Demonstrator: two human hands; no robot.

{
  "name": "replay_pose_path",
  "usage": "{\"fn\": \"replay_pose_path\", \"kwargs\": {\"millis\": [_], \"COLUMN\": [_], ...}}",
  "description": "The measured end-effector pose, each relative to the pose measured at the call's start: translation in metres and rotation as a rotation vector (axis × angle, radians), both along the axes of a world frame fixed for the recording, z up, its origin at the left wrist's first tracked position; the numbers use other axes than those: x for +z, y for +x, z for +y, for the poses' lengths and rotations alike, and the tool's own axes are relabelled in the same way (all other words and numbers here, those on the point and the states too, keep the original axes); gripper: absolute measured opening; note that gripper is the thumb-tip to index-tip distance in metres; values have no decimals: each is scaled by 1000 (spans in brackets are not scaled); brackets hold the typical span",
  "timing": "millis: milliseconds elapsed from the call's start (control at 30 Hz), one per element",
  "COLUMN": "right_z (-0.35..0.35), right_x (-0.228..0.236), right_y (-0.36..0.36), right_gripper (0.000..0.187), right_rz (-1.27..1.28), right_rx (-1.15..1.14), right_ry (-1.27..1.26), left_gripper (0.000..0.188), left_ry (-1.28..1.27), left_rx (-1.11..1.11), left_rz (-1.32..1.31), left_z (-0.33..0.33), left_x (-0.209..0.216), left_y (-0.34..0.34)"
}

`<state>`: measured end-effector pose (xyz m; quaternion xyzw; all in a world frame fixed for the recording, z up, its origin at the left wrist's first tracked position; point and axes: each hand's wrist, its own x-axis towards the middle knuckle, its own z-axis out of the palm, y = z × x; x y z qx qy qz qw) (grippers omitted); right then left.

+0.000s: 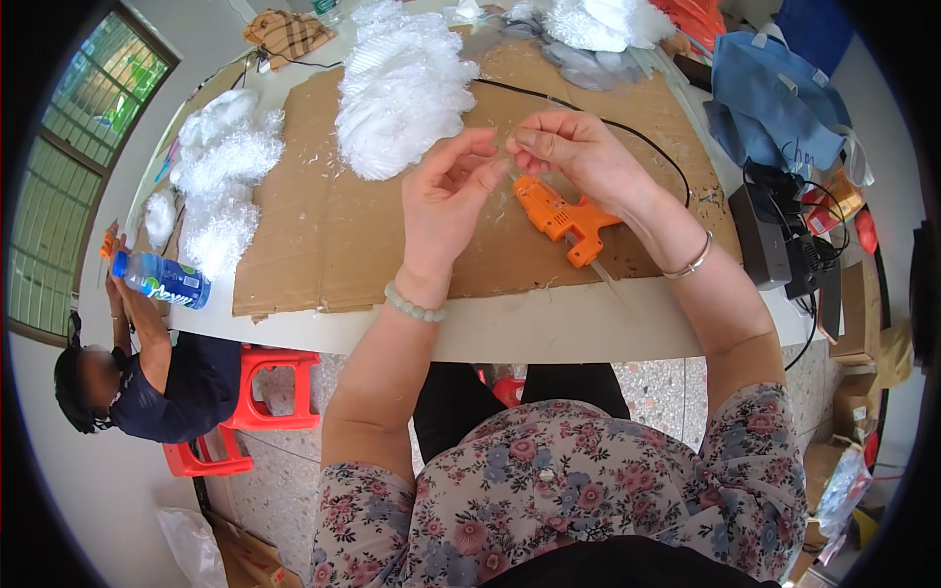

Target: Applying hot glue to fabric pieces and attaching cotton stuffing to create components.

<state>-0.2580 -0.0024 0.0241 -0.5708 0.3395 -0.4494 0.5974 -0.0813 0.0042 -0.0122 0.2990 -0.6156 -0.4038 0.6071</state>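
My left hand (446, 201), with a pale bead bracelet on its wrist, is raised over the cardboard with fingers half curled. Its thumb is apart from the fingers, and I see nothing between them. Close beside it my right hand (578, 157) pinches thumb and fingertips together; what they hold, if anything, is too small to make out. Below both hands an orange glue gun (559, 218) lies on the cardboard, its nozzle pointing up toward my left thumb. A pale glue stick (613, 286) juts from its rear end.
Brown cardboard (314, 235) covers much of the white table (549, 338). White shredded bundles (402, 88) lie at the far side and left. A black cable (627, 127) curves behind my right hand. A bottle (162, 279), a seated person (157, 382) and red stools (279, 392) are left; a blue bag (774, 98) is right.
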Motion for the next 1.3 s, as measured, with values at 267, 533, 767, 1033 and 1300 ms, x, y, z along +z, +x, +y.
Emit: {"fn": "replay_pose_path", "kwargs": {"millis": [267, 533, 767, 1033, 1300], "right_z": [13, 21, 26, 21, 33], "right_x": [-4, 5, 7, 25, 24], "right_y": [9, 18, 12, -5, -1], "right_gripper": [19, 13, 10, 11, 7], "right_rz": [22, 105, 140, 334, 287], "right_rx": [78, 5, -36, 280, 358], "right_ry": [-18, -128, -336, -610, -295], "left_gripper": [13, 15, 21, 21, 28], "left_ry": [-459, -144, -249, 344, 386], "left_rx": [262, 112, 111, -507, -565], "left_rz": [-236, -37, -255, 73, 55], "left_z": [9, 1, -1, 5, 1], "left_x": [4, 0, -3, 0, -3], "left_y": [3, 5, 6, 18, 20]}}
